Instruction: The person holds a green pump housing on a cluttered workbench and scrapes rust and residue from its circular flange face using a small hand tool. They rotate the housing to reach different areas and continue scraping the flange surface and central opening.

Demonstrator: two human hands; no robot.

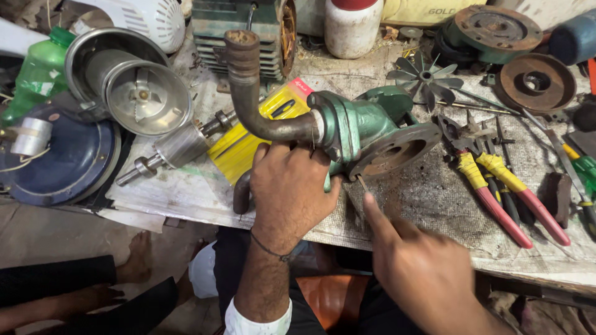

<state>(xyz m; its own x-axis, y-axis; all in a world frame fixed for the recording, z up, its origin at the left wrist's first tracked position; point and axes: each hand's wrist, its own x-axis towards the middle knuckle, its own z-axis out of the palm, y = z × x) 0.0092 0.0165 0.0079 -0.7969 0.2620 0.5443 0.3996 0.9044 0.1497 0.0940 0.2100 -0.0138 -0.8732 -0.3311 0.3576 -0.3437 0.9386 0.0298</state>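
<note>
We press our left hand (pixel 290 193) down over the green pump housing (pixel 363 130) at the workbench (pixel 434 192) edge, fingers curled around its body just below the rusty bent pipe (pixel 248 93). Our right hand (pixel 419 267) points an extended forefinger at the round flange, holding nothing; red-and-yellow pliers (pixel 496 192) lie beside.

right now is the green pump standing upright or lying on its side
On its side: the green pump body lies on the bench, round flange face turned sideways, steadied by the left hand.

Left hand (pixel 288 189) gripping green pump housing (pixel 366 130), right hand (pixel 419 267) pointing at rusty flange (pixel 397 152), pliers (pixel 496 192) nearby
</note>
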